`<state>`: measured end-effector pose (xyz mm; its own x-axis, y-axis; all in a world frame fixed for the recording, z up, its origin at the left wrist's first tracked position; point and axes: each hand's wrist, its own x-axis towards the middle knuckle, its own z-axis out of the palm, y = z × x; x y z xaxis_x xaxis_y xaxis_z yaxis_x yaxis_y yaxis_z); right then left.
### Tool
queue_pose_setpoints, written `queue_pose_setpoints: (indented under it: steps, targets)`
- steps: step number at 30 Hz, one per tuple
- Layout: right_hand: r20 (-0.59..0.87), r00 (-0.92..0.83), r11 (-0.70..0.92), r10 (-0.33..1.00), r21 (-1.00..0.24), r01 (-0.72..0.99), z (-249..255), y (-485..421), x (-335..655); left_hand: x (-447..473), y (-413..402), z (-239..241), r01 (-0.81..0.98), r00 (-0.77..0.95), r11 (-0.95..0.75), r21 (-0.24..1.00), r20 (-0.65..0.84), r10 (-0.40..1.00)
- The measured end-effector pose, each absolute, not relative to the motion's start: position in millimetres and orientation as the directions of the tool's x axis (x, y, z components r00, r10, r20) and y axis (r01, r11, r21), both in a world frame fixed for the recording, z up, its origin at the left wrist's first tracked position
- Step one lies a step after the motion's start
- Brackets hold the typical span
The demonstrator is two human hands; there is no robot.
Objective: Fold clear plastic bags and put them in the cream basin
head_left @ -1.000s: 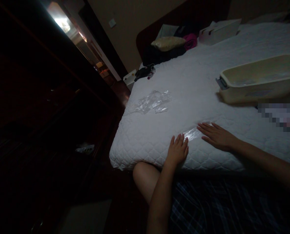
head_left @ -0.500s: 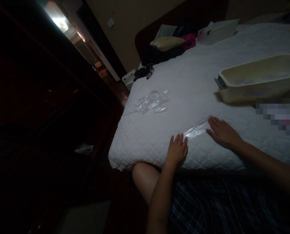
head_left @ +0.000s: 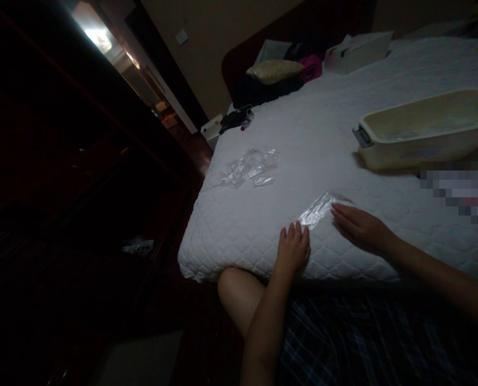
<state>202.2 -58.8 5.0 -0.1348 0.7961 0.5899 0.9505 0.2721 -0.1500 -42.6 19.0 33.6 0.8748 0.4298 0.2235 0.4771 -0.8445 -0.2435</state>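
A clear plastic bag (head_left: 317,210) lies flat on the white quilted mattress (head_left: 327,139) near its front edge. My left hand (head_left: 293,247) rests palm down on the mattress with fingers stretched out, its fingertips at the bag's near end. My right hand (head_left: 357,228) lies flat just right of the bag, fingers extended and touching its far edge. Neither hand grips anything.
A pile of crumpled clear plastic bags (head_left: 249,168) lies further left on the mattress. A cream plastic tub (head_left: 424,128) stands at the right. Pillows and dark clothes (head_left: 274,75) and a white box (head_left: 357,51) sit at the headboard end. Dark furniture fills the left side.
My right hand slid right along the bag, then came back left and nearer; the bag now lies more angled and exposed. My left hand stayed almost still.
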Motion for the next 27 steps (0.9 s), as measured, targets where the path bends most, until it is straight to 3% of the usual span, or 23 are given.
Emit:
queue_pose_setpoints:
  steps: [5, 12, 14, 22, 27]
  targets:
    - [0.561, -0.238, 0.355, 0.793, -0.108, 0.929, -3.9, -50.5, 205.7, -36.1, 12.3, 36.5, 0.420, 0.899, -0.859, -0.292, 0.265, 0.349]
    - [0.566, -0.222, 0.351, 0.794, -0.128, 0.928, -8.7, -47.7, 210.6, -26.2, -6.1, 24.5, 0.179, 0.906, -0.916, -0.359, 0.422, 0.011]
    - [0.570, -0.229, 0.371, 0.789, -0.146, 0.917, -7.5, -48.1, 211.2, -27.0, -6.8, 20.8, 0.151, 0.883, -0.929, -0.339, 0.468, -0.027]
    - [0.577, -0.285, 0.459, 0.765, -0.179, 0.870, -5.3, -48.3, 215.0, -35.1, 28.2, 24.5, 0.292, 0.829, -0.953, -0.083, 0.518, 0.209]
    - [0.575, -0.296, 0.486, 0.763, -0.207, 0.849, -6.0, -47.7, 214.8, -27.9, 43.2, 22.8, 0.287, 0.823, -0.958, 0.004, 0.511, 0.248]
